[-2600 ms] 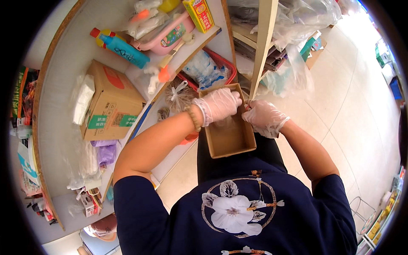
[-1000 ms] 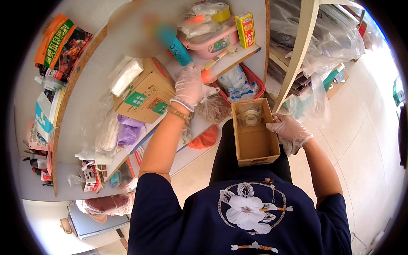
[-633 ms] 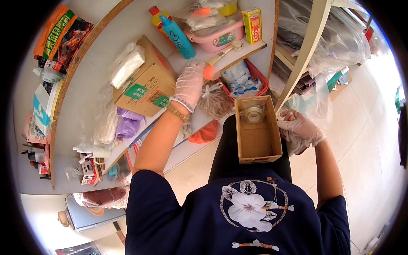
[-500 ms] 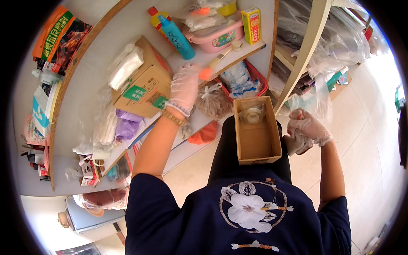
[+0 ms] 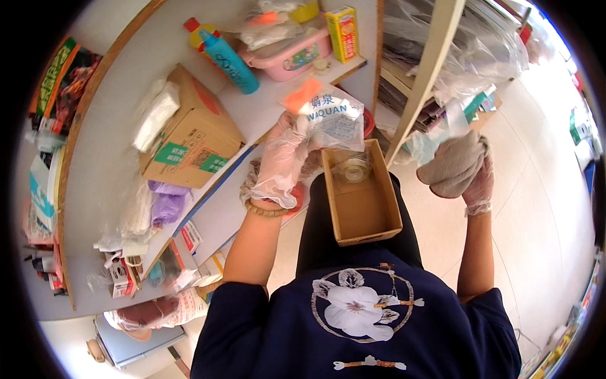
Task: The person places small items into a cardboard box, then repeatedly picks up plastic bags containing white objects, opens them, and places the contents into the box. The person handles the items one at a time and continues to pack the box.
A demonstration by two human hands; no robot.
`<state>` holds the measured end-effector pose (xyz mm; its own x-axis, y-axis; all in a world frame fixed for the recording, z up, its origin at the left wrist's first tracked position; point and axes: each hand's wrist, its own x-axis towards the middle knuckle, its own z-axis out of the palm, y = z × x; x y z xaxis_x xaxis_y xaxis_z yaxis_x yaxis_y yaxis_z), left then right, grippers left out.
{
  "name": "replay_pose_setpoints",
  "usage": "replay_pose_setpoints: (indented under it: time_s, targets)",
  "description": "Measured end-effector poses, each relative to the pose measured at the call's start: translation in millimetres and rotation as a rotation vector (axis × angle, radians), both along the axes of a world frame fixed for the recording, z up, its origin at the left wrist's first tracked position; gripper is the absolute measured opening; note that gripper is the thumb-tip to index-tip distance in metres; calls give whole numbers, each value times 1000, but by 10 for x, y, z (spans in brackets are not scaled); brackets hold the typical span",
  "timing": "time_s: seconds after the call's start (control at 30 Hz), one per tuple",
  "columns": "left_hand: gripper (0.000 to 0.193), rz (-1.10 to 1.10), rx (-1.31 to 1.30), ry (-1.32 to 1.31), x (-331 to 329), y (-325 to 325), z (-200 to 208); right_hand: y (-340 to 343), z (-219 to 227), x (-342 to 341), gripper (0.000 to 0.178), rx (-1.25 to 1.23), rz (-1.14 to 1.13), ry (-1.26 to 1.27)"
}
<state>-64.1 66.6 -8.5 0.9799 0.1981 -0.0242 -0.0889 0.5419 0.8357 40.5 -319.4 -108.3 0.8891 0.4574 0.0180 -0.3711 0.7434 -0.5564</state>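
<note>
Two gloved hands are shown, one on each side of one small cardboard box [image 5: 366,215], which is propped on the lap. One roll of tape [image 5: 360,171] is contained in the box, near its 12 o'clock end. At 10 o'clock from the box, the left hand [image 5: 281,163] is closed, its fingers bent, and one clear printed bag [image 5: 346,126] is gripped by it. One orange piece [image 5: 302,96] is seen against the bag at 11 o'clock; whether it is pinched by the fingers cannot be told. Between 2 and 3 o'clock, one grey cloth [image 5: 449,167] is clasped in the right hand [image 5: 483,182], whose fingers are partly hidden by the cloth.

On the shelf [image 5: 245,112], two bottles [image 5: 230,63] are stood between 10 and 11 o'clock, one pink basin [image 5: 291,58] at 11, one yellow packet [image 5: 343,36] near 12, and one large carton [image 5: 189,129] at 10.

Compared with half a second ago, the printed bag has been brought into the left hand, and the brush on the shelf is now covered from view. The grey cloth, then bunched low under the right hand, has been raised and spread. The box and tape are kept on the lap.
</note>
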Motion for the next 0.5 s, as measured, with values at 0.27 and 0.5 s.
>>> replay_pose_setpoints:
  time_s: [0.27,0.5]
  targets:
    - [55,-108,75,-5,111,-456,-84,-132,575,9,49,-451,-70,-99]
    - [45,26,340,-70,116,-555,-283,145,774,-29,39,-613,-159,122]
